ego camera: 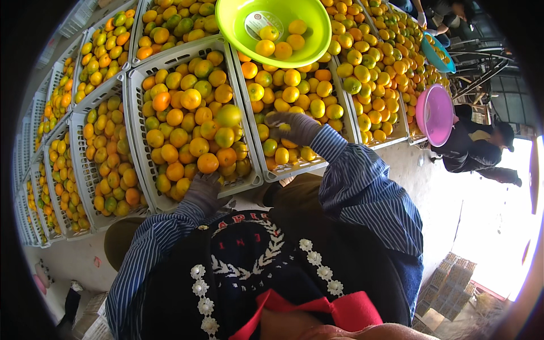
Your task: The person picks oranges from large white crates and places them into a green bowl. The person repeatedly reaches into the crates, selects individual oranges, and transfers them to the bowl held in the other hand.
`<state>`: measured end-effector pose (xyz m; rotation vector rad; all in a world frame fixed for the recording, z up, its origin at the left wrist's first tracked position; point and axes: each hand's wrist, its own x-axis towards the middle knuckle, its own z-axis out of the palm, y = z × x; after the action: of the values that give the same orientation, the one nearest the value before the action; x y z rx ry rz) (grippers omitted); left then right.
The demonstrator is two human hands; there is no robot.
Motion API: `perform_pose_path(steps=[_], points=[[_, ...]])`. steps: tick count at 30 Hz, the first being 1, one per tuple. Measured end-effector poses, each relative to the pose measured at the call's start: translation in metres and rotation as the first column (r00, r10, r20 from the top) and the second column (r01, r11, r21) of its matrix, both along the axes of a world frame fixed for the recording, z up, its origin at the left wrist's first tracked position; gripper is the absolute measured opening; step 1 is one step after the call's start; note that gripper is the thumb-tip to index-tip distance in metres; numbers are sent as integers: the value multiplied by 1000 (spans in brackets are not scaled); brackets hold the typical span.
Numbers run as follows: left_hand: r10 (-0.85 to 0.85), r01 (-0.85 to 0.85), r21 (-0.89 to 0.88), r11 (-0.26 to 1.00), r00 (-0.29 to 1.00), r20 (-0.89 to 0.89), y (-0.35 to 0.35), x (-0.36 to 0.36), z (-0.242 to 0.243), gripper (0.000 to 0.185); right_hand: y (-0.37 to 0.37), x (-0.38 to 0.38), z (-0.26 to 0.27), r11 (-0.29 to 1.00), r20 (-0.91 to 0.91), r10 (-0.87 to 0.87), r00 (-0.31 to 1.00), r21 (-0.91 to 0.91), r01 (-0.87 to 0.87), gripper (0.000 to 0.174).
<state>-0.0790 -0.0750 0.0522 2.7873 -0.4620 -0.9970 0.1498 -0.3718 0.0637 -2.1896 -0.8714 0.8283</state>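
Observation:
My left hand, in a greyish glove, is at the near edge of a white plastic crate full of mandarins. Its fingertips are partly hidden beside an orange mandarin. Over the neighbouring crate on the right is my gloved right hand, fingers curved and apart. A patch of yellow peel shows between them, apparently fruit lying below. Left of that hand, a yellow-green mandarin looks blurred above the others. A lime-green plastic basin holding several mandarins sits on the fruit at the far side.
More filled crates stand in rows to the left and right. A pink basin and a blue basin are at the right. A person in dark clothing is beyond; others work at top right. Stacked boxes stand at lower right.

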Motion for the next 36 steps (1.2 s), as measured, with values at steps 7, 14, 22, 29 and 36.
perform_pose_path(steps=[7,14,22,29,36], points=[[-22,21,27,999,999,36,3,-3,-7,73,-16,18,25,821,542,224,810,-553,142,26],[-22,22,31,999,1000,15,3,-5,-20,73,-26,-22,-10,757,216,259,941,-651,-59,48],[-44,46,61,997,998,-41,0,0,-11,73,-1,-16,-27,563,175,585,792,-791,-241,66],[-24,24,23,999,1000,-13,1,0,-12,72,-12,-7,26,977,-19,-202,979,-73,200,75],[-6,7,27,1000,1000,-29,1,-4,-12,72,36,37,-20,543,261,552,792,-834,-103,81]])
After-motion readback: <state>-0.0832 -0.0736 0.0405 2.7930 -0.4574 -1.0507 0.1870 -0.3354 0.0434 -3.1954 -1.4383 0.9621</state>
